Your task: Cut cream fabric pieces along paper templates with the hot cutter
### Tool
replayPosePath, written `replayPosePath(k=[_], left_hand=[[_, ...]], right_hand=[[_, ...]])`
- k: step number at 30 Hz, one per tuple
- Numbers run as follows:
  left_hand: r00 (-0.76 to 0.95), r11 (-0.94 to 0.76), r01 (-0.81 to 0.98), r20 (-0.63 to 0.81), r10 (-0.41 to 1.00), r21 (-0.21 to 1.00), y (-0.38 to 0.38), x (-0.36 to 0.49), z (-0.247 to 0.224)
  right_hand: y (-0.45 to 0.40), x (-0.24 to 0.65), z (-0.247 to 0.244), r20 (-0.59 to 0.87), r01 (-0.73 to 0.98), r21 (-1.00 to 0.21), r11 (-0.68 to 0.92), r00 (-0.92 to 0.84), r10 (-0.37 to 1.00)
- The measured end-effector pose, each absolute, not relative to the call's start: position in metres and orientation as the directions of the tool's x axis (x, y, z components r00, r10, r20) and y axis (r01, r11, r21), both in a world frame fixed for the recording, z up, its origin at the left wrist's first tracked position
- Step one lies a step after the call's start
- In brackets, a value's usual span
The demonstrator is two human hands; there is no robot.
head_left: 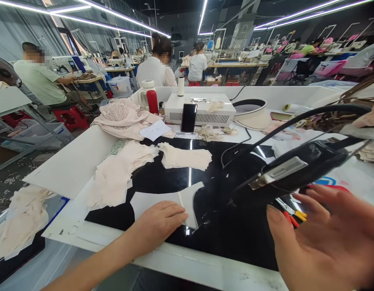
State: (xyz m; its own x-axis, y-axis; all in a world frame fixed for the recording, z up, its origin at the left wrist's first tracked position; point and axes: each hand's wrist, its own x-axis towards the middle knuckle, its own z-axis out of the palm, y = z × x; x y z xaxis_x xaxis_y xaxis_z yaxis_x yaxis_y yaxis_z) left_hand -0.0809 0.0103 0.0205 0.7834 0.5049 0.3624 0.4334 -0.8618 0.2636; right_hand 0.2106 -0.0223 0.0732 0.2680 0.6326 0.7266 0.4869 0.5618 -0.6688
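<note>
White curved piece pressed flat at lower centre while the other hand is left free

A flat white piece with curved edges (191,204) is laid on a glossy black board (235,246) at lower centre, with a narrow cream strip (180,198) on it. The piece is touched from above by the left hand (158,224), palm down and fingers together; whether the strip is pinched cannot be told. The right hand (329,238), at lower right, is open and empty, its fingers spread beneath a long black tool with a silver metal plate (298,167).

Positioning or steadying of the piece appears to be in hand. For accurate handling, steady pressure would be needed on the piece, and the strip should be kept from slipping. Clearance would be needed around the tool and the scissors with red and yellow handles (300,215), near the right fingers. Stacked cream fabric pieces (187,157) are seen above centre.
</note>
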Motion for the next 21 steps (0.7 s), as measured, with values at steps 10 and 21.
replayPosePath(k=[10,21], left_hand=[[0.75,-0.846,0.467,0.391,0.533,0.257,0.008,-0.08,0.031],[0.843,-0.916,0.354,0.359,0.4,0.189,0.008,-0.054,0.018]], right_hand=[[0.0,0.218,0.086,0.503,0.109,-0.86,0.499,0.352,0.789],[0.007,0.2,0.096,0.595,0.068,-0.8,0.596,0.22,0.773]])
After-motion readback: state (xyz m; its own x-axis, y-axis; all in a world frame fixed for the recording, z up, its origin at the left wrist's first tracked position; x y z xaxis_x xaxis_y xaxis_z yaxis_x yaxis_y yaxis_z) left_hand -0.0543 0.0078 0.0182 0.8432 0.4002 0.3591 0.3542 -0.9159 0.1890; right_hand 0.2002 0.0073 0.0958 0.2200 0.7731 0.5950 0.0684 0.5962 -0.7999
